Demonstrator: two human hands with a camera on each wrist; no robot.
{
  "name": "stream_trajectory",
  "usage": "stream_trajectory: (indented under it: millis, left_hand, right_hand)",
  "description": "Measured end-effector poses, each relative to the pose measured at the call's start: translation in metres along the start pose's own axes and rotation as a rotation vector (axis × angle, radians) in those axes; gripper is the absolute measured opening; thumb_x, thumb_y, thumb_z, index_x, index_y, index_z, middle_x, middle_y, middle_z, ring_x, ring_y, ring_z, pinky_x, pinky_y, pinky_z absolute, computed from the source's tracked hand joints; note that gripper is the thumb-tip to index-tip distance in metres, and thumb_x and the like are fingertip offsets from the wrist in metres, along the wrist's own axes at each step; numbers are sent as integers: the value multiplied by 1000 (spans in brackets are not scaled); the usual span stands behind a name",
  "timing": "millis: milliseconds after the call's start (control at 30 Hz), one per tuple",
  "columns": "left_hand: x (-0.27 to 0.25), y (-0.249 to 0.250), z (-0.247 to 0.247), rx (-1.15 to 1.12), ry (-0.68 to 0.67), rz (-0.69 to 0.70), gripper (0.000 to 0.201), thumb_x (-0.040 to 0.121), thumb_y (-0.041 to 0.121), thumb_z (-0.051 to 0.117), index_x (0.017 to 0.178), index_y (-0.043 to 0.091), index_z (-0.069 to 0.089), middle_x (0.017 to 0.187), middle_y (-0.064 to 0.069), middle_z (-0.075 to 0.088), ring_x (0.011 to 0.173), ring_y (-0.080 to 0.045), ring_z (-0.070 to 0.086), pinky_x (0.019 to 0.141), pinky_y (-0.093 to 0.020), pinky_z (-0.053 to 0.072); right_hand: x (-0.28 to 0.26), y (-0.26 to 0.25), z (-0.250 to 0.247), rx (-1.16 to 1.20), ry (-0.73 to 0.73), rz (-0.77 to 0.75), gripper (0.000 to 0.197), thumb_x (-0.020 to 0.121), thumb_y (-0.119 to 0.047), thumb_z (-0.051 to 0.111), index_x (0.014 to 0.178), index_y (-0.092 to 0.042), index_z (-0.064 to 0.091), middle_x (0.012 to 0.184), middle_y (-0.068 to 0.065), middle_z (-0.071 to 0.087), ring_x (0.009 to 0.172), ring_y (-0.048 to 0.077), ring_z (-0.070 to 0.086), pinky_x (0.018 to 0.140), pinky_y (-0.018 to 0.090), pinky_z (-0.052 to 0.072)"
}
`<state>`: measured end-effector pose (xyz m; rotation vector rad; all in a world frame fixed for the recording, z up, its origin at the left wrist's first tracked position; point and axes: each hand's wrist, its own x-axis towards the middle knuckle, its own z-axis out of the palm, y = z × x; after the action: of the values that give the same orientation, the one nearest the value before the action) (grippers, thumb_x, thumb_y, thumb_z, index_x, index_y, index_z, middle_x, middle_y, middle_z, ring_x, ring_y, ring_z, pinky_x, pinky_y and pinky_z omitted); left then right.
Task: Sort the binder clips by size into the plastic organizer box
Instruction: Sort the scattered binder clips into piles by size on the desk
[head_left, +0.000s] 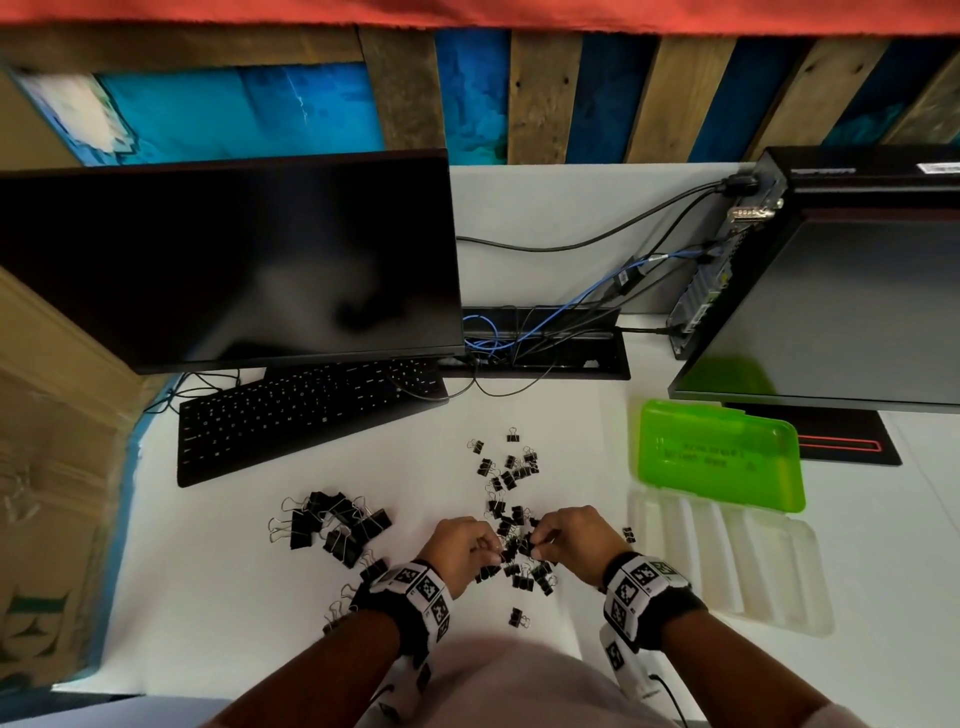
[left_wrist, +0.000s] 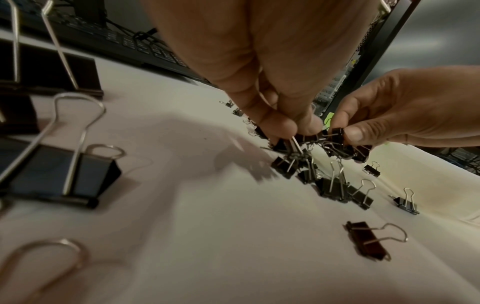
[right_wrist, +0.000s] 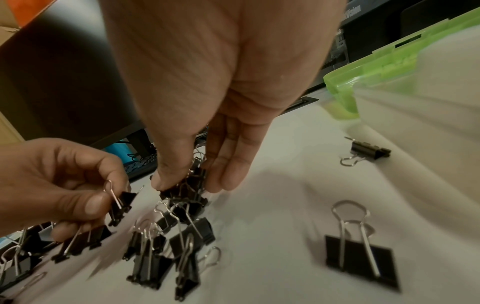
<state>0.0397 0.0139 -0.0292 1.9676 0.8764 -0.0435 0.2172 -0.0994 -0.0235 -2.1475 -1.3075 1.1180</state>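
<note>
Over the small binder clips (head_left: 511, 545), left hand (head_left: 460, 543) and right hand (head_left: 571, 538) palm-down, fingertips each pinching clips.

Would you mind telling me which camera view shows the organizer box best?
The head view: the whole organizer box shows there, lid open, its clear ribbed tray lying right of the right hand. The right wrist view catches only a blurred corner of the tray and the green lid edge. The left wrist view shows at most a green sliver between the hands.
</note>
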Motion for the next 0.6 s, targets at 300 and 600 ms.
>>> stream_trajectory:
  millis: [300,600]
  left_hand:
    - [-6,-2,0,-46,6,-7,10,84,9,63,79,17,64,79,7,59,63,-2,54,61,-12,46]
    - [-16,2,-1,-247,-149,-17,24,82,2,65,75,24,60,114,8,62,60,-4,62,57,-24,53]
  right_hand:
    - [-5,-7,5,67,-32,-4,20,76,-24,75,72,-37,61,84,-5,67,77,9,61,70,16,45]
    - [-9,-13,13,171,-199,-40,30,76,-9,74,69,-36,62,70,-14,65,67,-6,59,69,11,46]
